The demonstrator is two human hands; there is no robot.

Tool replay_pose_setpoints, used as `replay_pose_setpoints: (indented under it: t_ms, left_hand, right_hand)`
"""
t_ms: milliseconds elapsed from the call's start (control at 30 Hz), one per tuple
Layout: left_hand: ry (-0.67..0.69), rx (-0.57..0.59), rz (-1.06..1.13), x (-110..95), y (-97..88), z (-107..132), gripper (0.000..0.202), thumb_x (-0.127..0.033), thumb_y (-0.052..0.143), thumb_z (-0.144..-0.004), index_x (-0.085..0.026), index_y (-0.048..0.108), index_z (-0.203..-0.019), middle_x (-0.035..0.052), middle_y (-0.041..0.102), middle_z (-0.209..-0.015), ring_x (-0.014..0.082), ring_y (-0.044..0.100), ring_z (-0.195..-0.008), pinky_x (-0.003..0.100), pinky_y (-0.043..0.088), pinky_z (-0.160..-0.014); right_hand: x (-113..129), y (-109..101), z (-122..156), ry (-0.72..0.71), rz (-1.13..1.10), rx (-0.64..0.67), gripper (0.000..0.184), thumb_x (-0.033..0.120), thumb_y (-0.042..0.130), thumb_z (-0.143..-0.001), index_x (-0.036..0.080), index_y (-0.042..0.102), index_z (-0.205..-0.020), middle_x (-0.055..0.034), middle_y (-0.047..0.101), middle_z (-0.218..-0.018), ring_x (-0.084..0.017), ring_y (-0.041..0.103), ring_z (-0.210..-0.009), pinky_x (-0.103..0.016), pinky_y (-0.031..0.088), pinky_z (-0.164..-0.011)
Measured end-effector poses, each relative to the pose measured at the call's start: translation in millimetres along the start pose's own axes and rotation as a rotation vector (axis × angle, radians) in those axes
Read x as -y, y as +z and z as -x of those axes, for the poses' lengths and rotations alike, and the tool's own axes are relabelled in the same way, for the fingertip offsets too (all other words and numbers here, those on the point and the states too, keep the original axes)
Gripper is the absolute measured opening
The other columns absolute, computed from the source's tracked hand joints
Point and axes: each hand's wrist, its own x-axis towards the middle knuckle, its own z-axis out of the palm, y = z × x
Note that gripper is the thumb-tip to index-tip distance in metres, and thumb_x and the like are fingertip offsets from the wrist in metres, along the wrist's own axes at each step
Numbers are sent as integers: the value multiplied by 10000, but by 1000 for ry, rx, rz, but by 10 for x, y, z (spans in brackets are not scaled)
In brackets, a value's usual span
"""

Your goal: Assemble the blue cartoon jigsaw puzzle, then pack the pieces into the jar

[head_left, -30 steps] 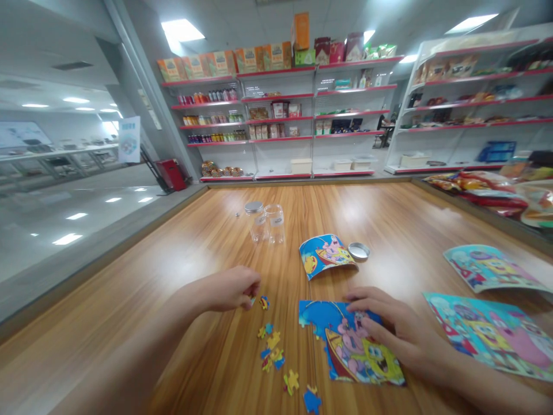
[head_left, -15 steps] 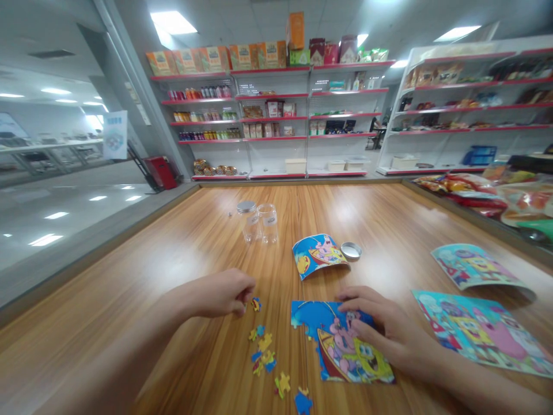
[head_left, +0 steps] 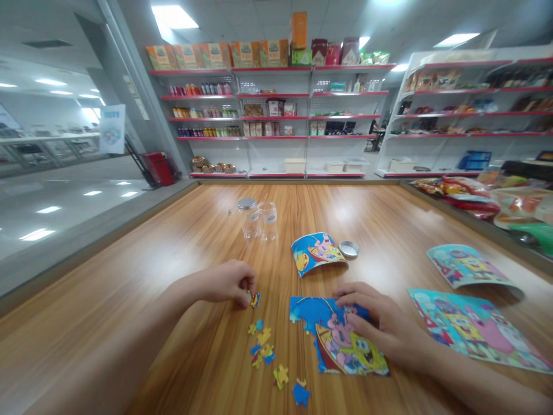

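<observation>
My left hand is closed, thumb and fingertips pinched at a small puzzle piece with yellow, red and blue on it; the fingers partly hide it. Several loose yellow and blue puzzle pieces lie in a line nearer to me, with a blue piece closest. My right hand lies open, fingers outstretched over the top right of the partly joined cartoon jigsaw puzzle. The puzzle's left side has an uneven edge, and its lower left corner is bare table.
A curled picture sheet and a metal lid lie beyond the puzzle. Two clear jars stand farther back, one lidded. At right are another curled sheet, a flat cartoon picture and bagged snacks.
My left hand has shifted slightly, and its thumb and fingers now pinch at the small piece beside them. My right hand stays on the puzzle. The view has moved a little.
</observation>
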Motion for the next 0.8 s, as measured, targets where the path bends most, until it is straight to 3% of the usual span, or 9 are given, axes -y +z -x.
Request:
replay_pose_setpoints:
  t_ms: [100,200,400,633,700,800]
  left_hand:
    - [62,7,66,-73,-30,28,132,-251,694,-797,-172,689,-902,15,711,-811,173,665,-744,229,456,-605]
    - [167,30,103,-315,-28,92,117,-197,637,-853,-182,722,-931,11,740,-855,157,688,-790,224,498,-686]
    - [331,39,73,-757,184,69,188,-129,627,-879,-211,771,-969,21,769,-937,164,701,-873,246,501,-791]
    - [329,59,37,-748,333,-59,93,-178,698,-846,-186,765,-910,29,763,-880,173,697,-813,241,493,-727]
    - [315,60,23,-724,333,-83,88,-195,700,-840,-177,756,-905,30,757,-871,174,688,-803,240,486,-711]
    - [297,60,-6,-720,334,-121,91,-209,687,-832,-173,740,-897,28,745,-861,173,669,-790,239,469,-691]
  right_hand:
    - [3,13,-10,-3,6,-12,241,313,559,-987,222,671,-1180,-126,610,-1297,-279,577,-1216,-476,478,-1038]
    - [2,27,-22,-12,-3,-35,235,310,570,-983,217,674,-1172,-125,621,-1282,-276,586,-1199,-476,480,-1031]
    - [12,14,-43,-39,-28,-77,222,284,580,-971,192,686,-1143,-127,662,-1211,-270,613,-1144,-466,496,-1004]
    - [5,-34,-23,-14,-29,-204,261,336,529,-991,174,652,-1154,-108,689,-1111,-248,650,-1033,-422,538,-916]
    - [132,-90,93,-7,-3,-254,256,327,526,-989,184,643,-1167,-111,675,-1136,-261,628,-1082,-456,506,-968]
    - [563,-127,499,-27,21,-258,221,309,581,-957,214,669,-1136,-115,653,-1170,-284,599,-1130,-481,483,-1000]
